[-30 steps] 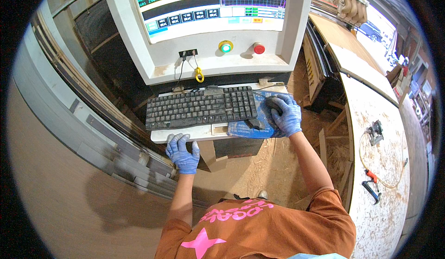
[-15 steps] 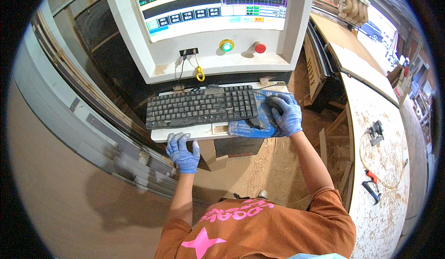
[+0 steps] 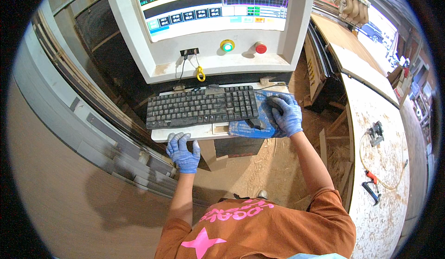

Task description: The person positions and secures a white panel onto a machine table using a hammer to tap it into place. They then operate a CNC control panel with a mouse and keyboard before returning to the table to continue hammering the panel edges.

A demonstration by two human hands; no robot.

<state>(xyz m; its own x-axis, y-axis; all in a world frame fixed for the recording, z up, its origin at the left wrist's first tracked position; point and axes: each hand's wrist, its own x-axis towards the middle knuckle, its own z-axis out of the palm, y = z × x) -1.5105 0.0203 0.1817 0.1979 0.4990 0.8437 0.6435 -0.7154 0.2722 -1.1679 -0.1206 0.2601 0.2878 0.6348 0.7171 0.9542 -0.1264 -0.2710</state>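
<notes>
My right hand (image 3: 289, 114), in a blue glove, lies over a dark computer mouse (image 3: 273, 103) with its fingers curved round it. Under the mouse is a worn blue mouse pad (image 3: 259, 130). A dusty black keyboard (image 3: 199, 107) sits to the left of the pad on a white pull-out tray (image 3: 160, 134). My left hand (image 3: 183, 153), gloved in blue too, rests its fingertips on the tray's front edge, thumb spread apart, with nothing in it. Beyond the keyboard stands a machine control cabinet with a lit screen (image 3: 185, 9).
A green-lit button (image 3: 227, 47), a red knob (image 3: 260, 48) and a yellow hook-shaped piece (image 3: 200, 75) are on the cabinet. On the right, a dusty white bench (image 3: 384, 166) carries an air gun (image 3: 371, 189) with a hose. Long boards (image 3: 74, 78) line the left.
</notes>
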